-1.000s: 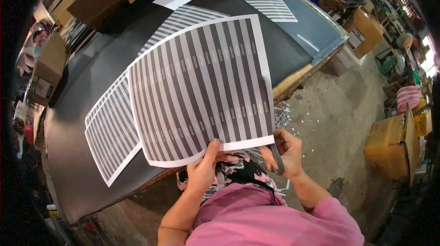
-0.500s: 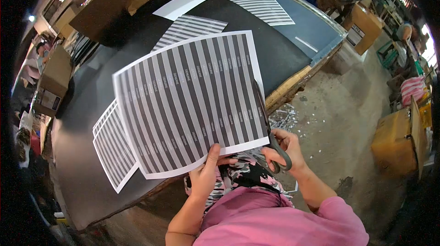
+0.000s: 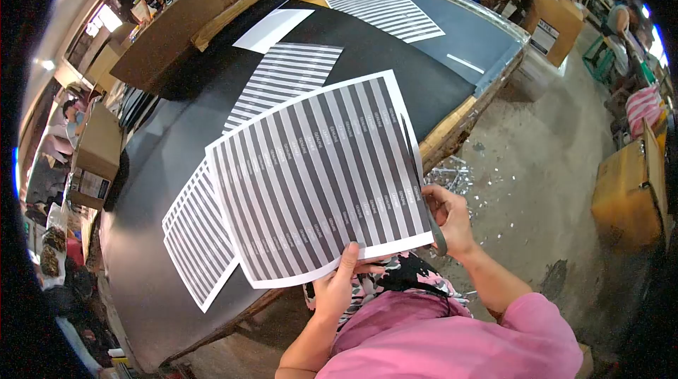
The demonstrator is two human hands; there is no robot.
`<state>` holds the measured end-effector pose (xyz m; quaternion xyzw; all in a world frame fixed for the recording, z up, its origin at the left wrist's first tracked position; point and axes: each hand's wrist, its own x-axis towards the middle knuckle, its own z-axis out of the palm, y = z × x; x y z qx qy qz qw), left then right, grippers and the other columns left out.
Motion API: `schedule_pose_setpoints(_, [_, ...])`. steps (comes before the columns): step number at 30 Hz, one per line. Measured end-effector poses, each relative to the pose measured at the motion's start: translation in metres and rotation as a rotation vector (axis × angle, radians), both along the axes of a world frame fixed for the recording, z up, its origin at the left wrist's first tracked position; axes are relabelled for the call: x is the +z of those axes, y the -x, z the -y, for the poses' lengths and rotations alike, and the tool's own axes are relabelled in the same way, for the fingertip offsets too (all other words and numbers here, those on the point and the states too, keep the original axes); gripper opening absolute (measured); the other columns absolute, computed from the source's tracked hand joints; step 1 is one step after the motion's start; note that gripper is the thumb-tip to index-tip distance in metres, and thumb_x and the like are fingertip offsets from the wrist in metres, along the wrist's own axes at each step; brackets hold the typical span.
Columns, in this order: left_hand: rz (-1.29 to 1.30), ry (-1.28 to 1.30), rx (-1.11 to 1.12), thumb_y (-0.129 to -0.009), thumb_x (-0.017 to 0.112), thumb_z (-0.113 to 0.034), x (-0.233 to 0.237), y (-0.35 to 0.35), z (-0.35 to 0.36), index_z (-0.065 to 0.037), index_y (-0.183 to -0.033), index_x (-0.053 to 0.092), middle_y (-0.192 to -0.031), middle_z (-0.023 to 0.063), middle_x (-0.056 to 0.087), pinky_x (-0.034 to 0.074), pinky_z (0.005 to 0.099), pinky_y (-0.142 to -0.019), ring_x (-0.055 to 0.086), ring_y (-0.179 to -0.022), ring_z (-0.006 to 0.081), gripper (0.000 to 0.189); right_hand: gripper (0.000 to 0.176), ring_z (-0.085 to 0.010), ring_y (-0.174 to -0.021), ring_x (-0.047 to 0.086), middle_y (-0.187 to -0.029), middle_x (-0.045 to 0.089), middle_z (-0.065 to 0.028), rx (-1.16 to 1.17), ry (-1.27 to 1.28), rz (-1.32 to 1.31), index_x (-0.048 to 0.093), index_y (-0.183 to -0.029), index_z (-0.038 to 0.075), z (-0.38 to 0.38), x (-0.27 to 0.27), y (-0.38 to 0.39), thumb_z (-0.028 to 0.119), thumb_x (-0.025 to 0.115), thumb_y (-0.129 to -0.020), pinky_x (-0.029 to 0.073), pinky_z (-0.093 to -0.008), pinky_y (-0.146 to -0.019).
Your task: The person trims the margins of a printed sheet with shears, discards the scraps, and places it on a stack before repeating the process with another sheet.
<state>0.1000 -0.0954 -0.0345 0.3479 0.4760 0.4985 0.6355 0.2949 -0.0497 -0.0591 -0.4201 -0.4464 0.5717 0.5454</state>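
A large printed sheet (image 3: 318, 188) with dark and pale stripes and small lettering is held up above the table. My left hand (image 3: 336, 286) pinches its lower edge, thumb on top and fingers underneath. At the sheet's right side my right hand (image 3: 452, 218) is closed around the dark handles of a pair of scissors (image 3: 438, 235). The scissors lie along the right white margin, and the sheet partly hides them. Behind and left of the held sheet, another striped sheet (image 3: 199, 238) lies on the black tabletop (image 3: 152, 308).
Further back lie a striped sheet (image 3: 289, 75), a plain white sheet (image 3: 275, 29) and one more striped sheet (image 3: 387, 13). Paper scraps (image 3: 452, 175) litter the floor to the right. Cardboard boxes (image 3: 628, 195) stand at both sides. A person (image 3: 618, 29) sits far right.
The held sheet and both hands sit slightly lower and further right in view. The right hand with the scissors has moved up closer against the sheet's right edge, hiding more of the handles.
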Motion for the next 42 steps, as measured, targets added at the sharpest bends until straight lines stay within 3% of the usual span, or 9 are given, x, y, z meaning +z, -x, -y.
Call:
schedule_pose_setpoints(4, [0.029,0.002,0.003,-0.092,0.045,-0.020,-0.002,-0.001,0.001,0.012,-0.105,0.046,-0.095,0.0214,0.059,0.056,0.0335,-0.061,0.063,-0.084,0.0310,0.034,0.057,-0.0072,-0.077,0.053,-0.087,0.058,-0.0037,-0.005,-0.014,0.044,0.050,-0.103,-0.005,-0.001,-0.006,-0.001,0.006,0.080,-0.056,0.044,-0.0208,-0.069])
schedule_pose_setpoints(20, [0.045,-0.014,-0.026,-0.093,0.042,-0.020,-0.003,-0.001,-0.003,0.012,-0.108,0.045,-0.097,0.0224,0.057,0.056,0.0329,-0.062,0.063,-0.084,0.0300,0.035,0.053,-0.0065,-0.076,0.054,-0.085,0.059,-0.0035,-0.003,0.034,-0.007,0.051,-0.100,-0.005,-0.001,0.006,0.000,0.001,0.079,-0.055,0.044,-0.0204,-0.068])
schedule_pose_setpoints(22, [0.040,-0.010,-0.029,-0.093,0.042,-0.020,-0.003,-0.001,-0.004,0.012,-0.108,0.045,-0.097,0.0225,0.057,0.056,0.0330,-0.062,0.063,-0.084,0.0304,0.035,0.045,-0.0050,-0.076,0.053,-0.088,0.056,-0.0025,-0.001,0.017,-0.021,0.052,-0.099,-0.005,-0.001,0.007,0.001,0.006,0.076,-0.062,0.043,-0.0184,-0.066])
schedule_pose_setpoints(26, [0.062,-0.003,-0.023,-0.093,0.042,-0.019,-0.004,-0.002,-0.005,0.012,-0.109,0.044,-0.097,0.0222,0.057,0.056,0.0332,-0.063,0.062,-0.085,0.0315,0.034,0.046,-0.0050,-0.074,0.053,-0.087,0.057,-0.0029,-0.024,-0.016,-0.017,0.052,-0.099,-0.006,-0.001,0.003,0.001,0.005,0.076,-0.062,0.043,-0.0178,-0.065])
schedule_pose_setpoints(34, [0.083,0.004,-0.033,-0.093,0.042,-0.019,-0.008,-0.001,-0.004,0.011,-0.111,0.042,-0.097,0.0226,0.057,0.057,0.0336,-0.063,0.062,-0.085,0.0322,0.035,0.054,-0.0013,-0.064,0.047,-0.073,0.053,0.0029,-0.055,0.076,0.044,0.053,-0.100,-0.004,0.001,0.003,0.000,0.003,0.079,-0.053,0.036,-0.0158,-0.055])
schedule_pose_setpoints(41, [0.073,0.011,-0.028,-0.093,0.042,-0.018,-0.004,-0.003,-0.005,0.011,-0.111,0.042,-0.096,0.0225,0.057,0.057,0.0327,-0.062,0.062,-0.084,0.0322,0.034,0.052,-0.0039,-0.066,0.050,-0.076,0.056,0.0004,-0.049,0.119,-0.035,0.053,-0.099,-0.004,0.004,0.008,0.001,0.001,0.077,-0.053,0.040,-0.0177,-0.058])
schedule_pose_setpoints(42, [0.075,0.003,-0.028,-0.093,0.042,-0.018,-0.004,-0.003,-0.005,0.011,-0.111,0.042,-0.096,0.0226,0.057,0.057,0.0330,-0.062,0.062,-0.084,0.0323,0.034,0.046,-0.0049,-0.060,0.052,-0.074,0.057,-0.0024,-0.052,0.095,-0.029,0.053,-0.098,-0.004,0.004,0.008,0.002,0.000,0.075,-0.058,0.040,-0.0180,-0.050])
